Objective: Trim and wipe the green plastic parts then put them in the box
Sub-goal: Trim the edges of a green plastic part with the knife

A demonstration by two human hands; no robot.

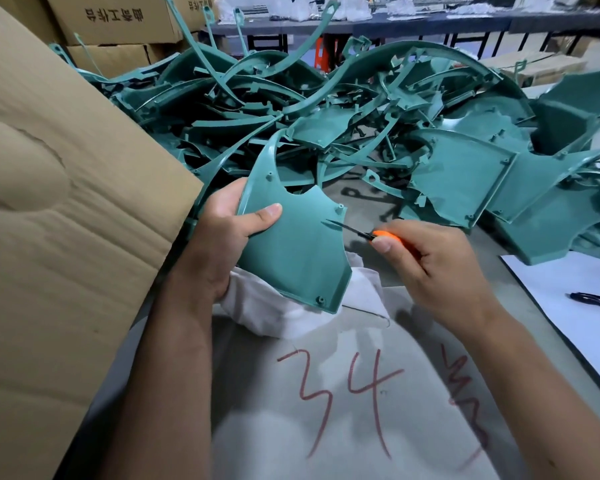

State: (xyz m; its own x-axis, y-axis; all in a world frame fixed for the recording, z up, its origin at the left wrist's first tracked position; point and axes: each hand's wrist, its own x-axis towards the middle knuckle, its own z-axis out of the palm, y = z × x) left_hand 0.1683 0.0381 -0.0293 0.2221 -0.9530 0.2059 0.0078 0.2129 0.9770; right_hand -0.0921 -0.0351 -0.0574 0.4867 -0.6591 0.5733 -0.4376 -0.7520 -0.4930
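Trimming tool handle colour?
Orange, with a dark blade; the trimming tool is pinched in the right hand. Head view.

Both forearms are bare from the lower frame edge to the wrists, with no sleeve, cuff or glove showing. The left hand [222, 233] and right hand [437, 268] are bare too, without a ring, watch or band. The fingernails are short and unpainted.

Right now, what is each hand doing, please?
Left hand: holds the green part, with the cloth under it.
Right hand: pinches the cutter, blade on the part.
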